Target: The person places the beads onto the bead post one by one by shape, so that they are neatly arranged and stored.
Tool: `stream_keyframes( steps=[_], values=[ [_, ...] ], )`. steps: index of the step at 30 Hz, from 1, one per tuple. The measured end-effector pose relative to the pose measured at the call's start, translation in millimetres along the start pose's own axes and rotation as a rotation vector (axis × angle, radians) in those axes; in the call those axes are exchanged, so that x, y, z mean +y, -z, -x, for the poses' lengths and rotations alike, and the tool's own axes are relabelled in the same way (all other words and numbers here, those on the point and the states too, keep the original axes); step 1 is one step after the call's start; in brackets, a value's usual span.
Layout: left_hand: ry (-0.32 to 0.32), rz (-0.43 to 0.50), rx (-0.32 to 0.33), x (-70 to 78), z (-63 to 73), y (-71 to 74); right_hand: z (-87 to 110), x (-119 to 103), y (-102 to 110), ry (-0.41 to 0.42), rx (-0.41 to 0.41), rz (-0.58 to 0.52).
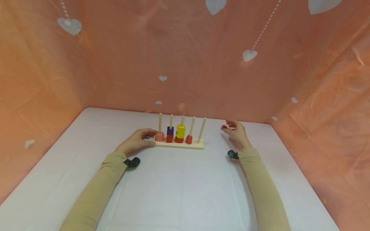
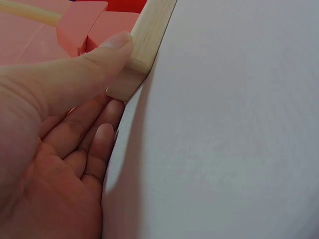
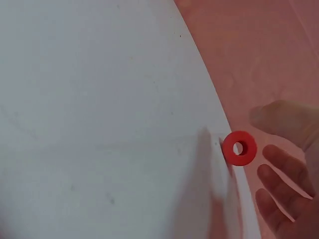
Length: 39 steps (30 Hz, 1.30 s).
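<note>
My left hand (image 1: 140, 140) grips the left end of a wooden peg stand (image 1: 179, 145). In the left wrist view, the thumb (image 2: 117, 45) presses on the stand's edge and the fingers lie against its end. Coloured beads sit on its upright pegs: pink (image 1: 159, 137), dark blue (image 1: 170, 131) over red, yellow (image 1: 180, 131) over red, and a red one (image 1: 189, 140). The rightmost peg (image 1: 201, 131) is bare. At the right, my right hand (image 1: 237, 132) is spread beside a red ring-shaped bead (image 3: 240, 158). A small gap shows between fingers and bead in the right wrist view.
A white-covered table (image 1: 179, 186) carries everything. Pink-orange cloth (image 1: 179, 64) with white hearts hangs behind it and on both sides. The red ring-shaped bead is near the table's far edge. Dark wrist cameras (image 1: 133, 162) jut from both sleeves.
</note>
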<state>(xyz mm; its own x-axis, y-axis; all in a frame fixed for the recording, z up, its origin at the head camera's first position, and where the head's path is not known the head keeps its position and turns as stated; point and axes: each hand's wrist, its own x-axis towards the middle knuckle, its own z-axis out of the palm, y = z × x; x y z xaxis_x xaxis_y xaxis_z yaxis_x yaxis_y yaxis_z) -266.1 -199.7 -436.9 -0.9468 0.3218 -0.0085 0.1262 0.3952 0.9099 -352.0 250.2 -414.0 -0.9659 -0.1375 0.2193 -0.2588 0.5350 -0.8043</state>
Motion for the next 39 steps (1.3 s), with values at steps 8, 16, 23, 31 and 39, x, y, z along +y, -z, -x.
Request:
stream_keyframes(
  steps=[8, 16, 23, 31, 39],
  values=[
    [0.014, 0.011, 0.013, 1.2, -0.3, -2.4, -5.2, 4.6, -6.1, -0.040, -0.013, -0.028],
    [-0.033, -0.005, 0.007, -3.1, -4.1, -2.5, -8.0, 3.7, -14.5, -0.025, -0.001, -0.013],
    [-0.021, 0.002, 0.011, -2.3, -2.6, -1.7, -6.6, 1.8, -14.2, -0.058, -0.029, 0.051],
    [-0.002, 0.021, 0.005, -3.0, -1.8, -1.7, -5.1, -0.4, -11.9, -0.040, -0.066, 0.173],
    [-0.002, 0.013, 0.008, -3.2, -2.6, -1.6, -2.3, -5.2, -10.9, -0.028, -0.101, 0.217]
  ],
)
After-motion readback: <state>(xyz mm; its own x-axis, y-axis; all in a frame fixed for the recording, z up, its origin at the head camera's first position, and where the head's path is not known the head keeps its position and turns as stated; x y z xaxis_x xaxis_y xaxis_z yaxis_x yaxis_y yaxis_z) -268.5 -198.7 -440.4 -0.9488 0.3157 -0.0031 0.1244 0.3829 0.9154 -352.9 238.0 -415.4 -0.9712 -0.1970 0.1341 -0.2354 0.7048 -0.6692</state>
